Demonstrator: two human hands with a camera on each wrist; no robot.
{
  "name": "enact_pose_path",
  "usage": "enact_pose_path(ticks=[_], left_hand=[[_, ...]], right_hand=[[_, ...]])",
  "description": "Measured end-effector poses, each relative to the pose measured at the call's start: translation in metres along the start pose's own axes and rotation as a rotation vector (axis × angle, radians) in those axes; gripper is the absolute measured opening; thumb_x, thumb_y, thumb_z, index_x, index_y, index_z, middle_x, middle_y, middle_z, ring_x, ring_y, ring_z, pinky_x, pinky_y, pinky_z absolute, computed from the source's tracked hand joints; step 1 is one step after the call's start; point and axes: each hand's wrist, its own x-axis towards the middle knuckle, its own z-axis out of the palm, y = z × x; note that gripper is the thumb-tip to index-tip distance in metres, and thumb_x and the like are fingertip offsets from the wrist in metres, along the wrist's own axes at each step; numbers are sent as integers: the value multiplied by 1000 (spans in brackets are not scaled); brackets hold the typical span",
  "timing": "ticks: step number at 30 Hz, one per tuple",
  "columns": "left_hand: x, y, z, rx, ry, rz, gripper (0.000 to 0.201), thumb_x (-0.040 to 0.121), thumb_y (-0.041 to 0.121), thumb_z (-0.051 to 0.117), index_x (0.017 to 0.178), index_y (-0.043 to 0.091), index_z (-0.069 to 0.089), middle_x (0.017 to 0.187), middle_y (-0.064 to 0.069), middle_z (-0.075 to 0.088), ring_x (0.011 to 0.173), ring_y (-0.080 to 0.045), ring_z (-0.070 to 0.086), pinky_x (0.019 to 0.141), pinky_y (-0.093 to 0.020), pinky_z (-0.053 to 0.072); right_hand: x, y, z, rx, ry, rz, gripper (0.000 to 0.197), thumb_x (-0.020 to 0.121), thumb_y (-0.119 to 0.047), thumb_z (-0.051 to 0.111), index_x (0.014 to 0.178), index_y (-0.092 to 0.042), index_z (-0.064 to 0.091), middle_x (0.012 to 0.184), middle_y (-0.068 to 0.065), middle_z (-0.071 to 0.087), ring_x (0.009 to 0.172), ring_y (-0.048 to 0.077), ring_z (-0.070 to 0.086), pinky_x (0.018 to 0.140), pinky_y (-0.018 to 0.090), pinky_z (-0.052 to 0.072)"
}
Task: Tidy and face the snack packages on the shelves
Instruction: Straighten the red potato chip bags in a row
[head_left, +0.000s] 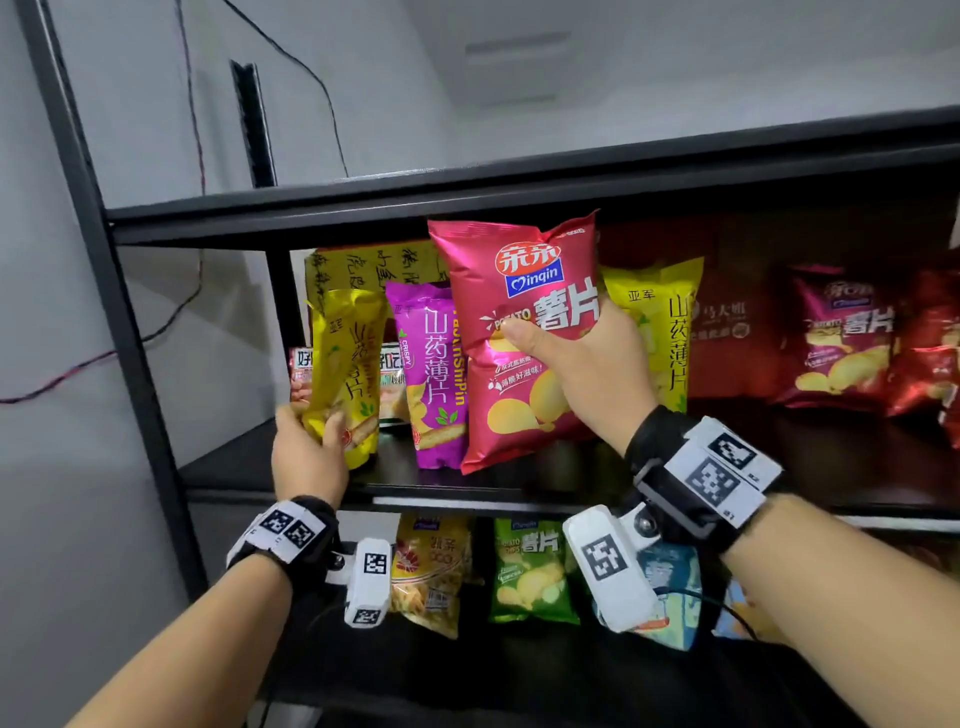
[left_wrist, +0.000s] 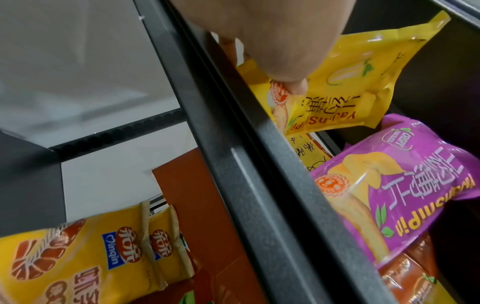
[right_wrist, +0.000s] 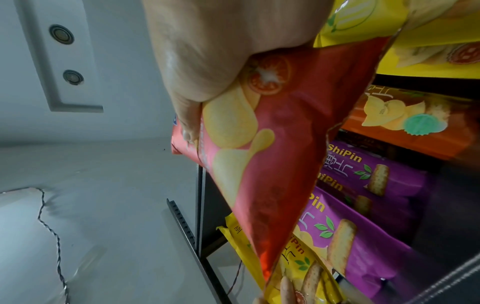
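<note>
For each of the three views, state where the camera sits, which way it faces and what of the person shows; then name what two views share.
Head: on the head, facing the shelf; both forearms, left hand gripping the yellow bag, right hand holding the pink chip bag.
Left wrist: looks up along the left hand at the yellow bag.
Right wrist: looks up along the right hand at the pink chip bag.
Shared: the purple bag shows in all three views.

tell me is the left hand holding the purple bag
No, the left hand grips the yellow bag; the purple bag stands untouched beside it.
</note>
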Motion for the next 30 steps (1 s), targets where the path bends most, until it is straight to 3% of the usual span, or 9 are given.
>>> enact_pose_path(ticks=[3, 8, 11, 14, 17, 20, 23, 25, 30], left_hand=[[-6, 0, -3, -82, -1, -53, 49, 89, 31, 74, 121, 9, 44, 109, -8, 56, 104, -32, 58, 87, -38, 43], [-21, 18, -13, -116, 106, 70, 69, 86, 29, 77, 137, 2, 38, 132, -17, 42, 127, -34, 42, 107, -50, 30], [-38, 57, -19, -332, 79, 288, 63, 86, 25, 73, 135, 3, 39, 127, -4, 38, 122, -16, 45, 107, -31, 37], [-57, 111, -20, -562, -65, 379, 49, 89, 18, 72, 128, 8, 44, 118, 2, 46, 107, 10, 55, 85, -15, 53], [-75, 155, -9, -647, -359, 260, 49, 83, 38, 72, 121, 16, 51, 117, 5, 57, 111, -8, 59, 93, -42, 55], [-94, 185, 6, -812, -643, 101, 69, 71, 50, 76, 125, 17, 50, 119, 3, 66, 111, -12, 66, 97, -39, 55], [-111, 204, 24, -948, -675, 12, 66, 77, 23, 86, 130, 14, 48, 117, -1, 70, 104, -11, 71, 86, -28, 59], [-113, 208, 33, -985, -626, -6, 59, 76, 10, 86, 125, 11, 54, 114, -8, 72, 101, -18, 73, 82, -31, 60], [-117, 213, 46, -1043, -810, 55, 55, 71, 7, 89, 119, 8, 62, 107, -10, 76, 97, -28, 75, 80, -38, 60]], right_hand=[[-6, -3, -4, -52, 26, 0, 38, 74, -36, 84, 104, -18, 68, 93, -7, 76, 81, 5, 72, 63, 18, 56], [-13, -9, -12, -79, 42, 28, 42, 75, -37, 83, 107, -15, 67, 95, -4, 75, 84, 8, 72, 68, 23, 57], [-19, -9, -14, -112, 60, 40, 39, 75, -34, 84, 105, -15, 68, 95, -4, 75, 86, 10, 72, 74, 30, 59], [-23, -6, -19, -177, 100, 63, 40, 74, -35, 85, 104, -14, 68, 95, -3, 75, 87, 12, 72, 82, 39, 60], [-28, -4, -27, -226, 127, 110, 47, 72, -36, 87, 107, -14, 65, 98, -2, 74, 90, 13, 71, 84, 43, 59], [-35, -4, -33, -281, 125, 101, 50, 68, -31, 88, 110, -16, 64, 98, -4, 73, 90, 10, 70, 83, 38, 59], [-44, -1, -42, -304, 42, 85, 59, 64, -22, 88, 116, -20, 59, 102, -5, 72, 90, 7, 70, 77, 27, 57], [-47, 1, -53, -223, -37, 113, 63, 61, -17, 81, 119, -21, 55, 102, -3, 72, 91, 9, 70, 73, 25, 56], [-29, -11, -91, 252, -33, 207, 47, 73, -26, 78, 116, -24, 61, 103, 1, 77, 97, 20, 74, 76, 30, 59]])
